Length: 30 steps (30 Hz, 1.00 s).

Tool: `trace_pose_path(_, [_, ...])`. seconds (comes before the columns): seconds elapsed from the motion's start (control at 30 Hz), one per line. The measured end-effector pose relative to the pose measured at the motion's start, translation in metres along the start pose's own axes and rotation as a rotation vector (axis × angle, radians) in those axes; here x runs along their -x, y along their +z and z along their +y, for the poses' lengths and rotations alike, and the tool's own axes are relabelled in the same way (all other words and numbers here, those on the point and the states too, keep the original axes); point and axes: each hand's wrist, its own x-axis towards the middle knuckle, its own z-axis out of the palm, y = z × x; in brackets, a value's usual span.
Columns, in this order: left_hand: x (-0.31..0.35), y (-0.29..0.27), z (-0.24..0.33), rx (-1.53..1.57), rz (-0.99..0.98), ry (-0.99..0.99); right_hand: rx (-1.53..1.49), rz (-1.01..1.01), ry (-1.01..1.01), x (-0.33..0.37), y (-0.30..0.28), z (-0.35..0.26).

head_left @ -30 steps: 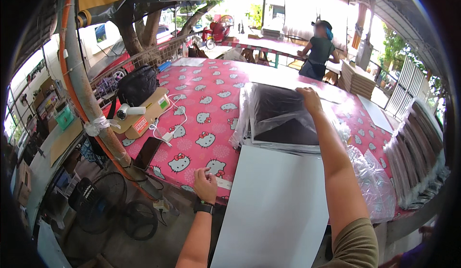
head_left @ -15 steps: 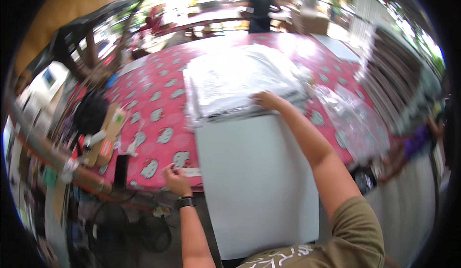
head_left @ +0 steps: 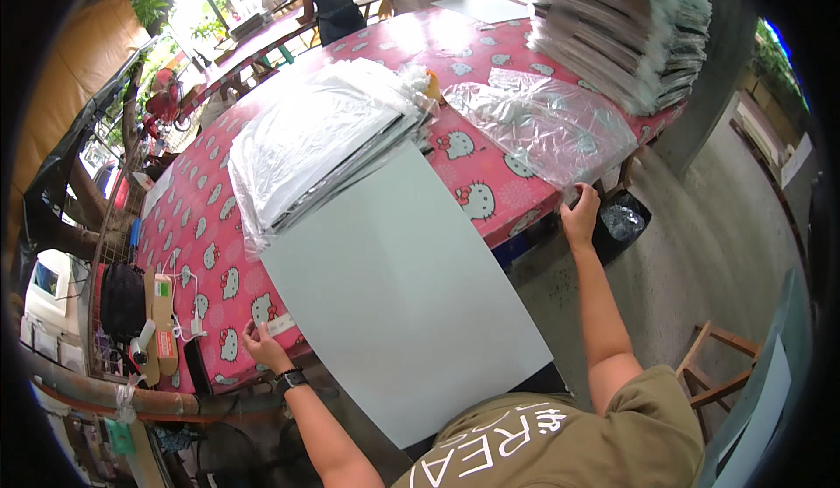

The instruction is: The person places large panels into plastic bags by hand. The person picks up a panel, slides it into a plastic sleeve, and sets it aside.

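Note:
A large pale grey-white sheet (head_left: 402, 287) reaches from my lap onto the table, its far end beside a stack of plastic-wrapped sheets (head_left: 319, 129). My right hand (head_left: 580, 218) is at the table's right edge, fingers closed on the near corner of a clear plastic bag (head_left: 547, 125) that lies flat and wrinkled. Left of the sheet, my left hand (head_left: 267, 348) rests near the table's front edge with its fingers apart. A small white strip (head_left: 281, 323) lies right beside those fingers. I see nothing held in the left hand.
A pink patterned cloth (head_left: 210, 217) covers the table. A tall wrapped stack (head_left: 604, 33) stands at the far right. At left are a black bag (head_left: 122, 300), a cardboard box (head_left: 162, 348) and a phone (head_left: 196, 365). A wooden stool (head_left: 717, 361) stands right; another person (head_left: 332, 2) stands beyond.
My right hand has left the wrapped stack and moved right to the clear bag's corner. My left hand stays near the white strip. The view has swung to the right.

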Motion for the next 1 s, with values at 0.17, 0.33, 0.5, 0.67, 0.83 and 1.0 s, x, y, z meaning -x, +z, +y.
trace_pose_path(0.17, [0.063,-0.012,0.023,0.014,0.08,0.005,0.208,-0.006,-0.027,0.004,0.019,0.05])
trace_pose_path(0.33, [0.158,-0.046,-0.01,0.572,-0.211,-0.569,-0.096,0.033,-0.028,-0.018,-0.004,0.047])
trace_pose_path(0.5, [0.176,-0.065,-0.015,0.774,-0.452,-0.826,-0.653,-0.791,-0.024,0.026,-0.078,-0.067])
trace_pose_path(0.67, [0.16,-0.063,0.071,-0.019,-0.344,0.247,-0.917,-1.571,-0.4,0.097,-0.128,-0.172])
trace_pose_path(0.83, [0.188,-0.044,0.181,0.422,-1.021,0.442,-0.958,-1.717,-0.425,0.099,-0.146,-0.22])
trace_pose_path(1.0, [0.188,-0.05,0.18,0.741,-1.318,-0.214,-1.247,-1.343,0.186,0.057,-0.137,-0.214])
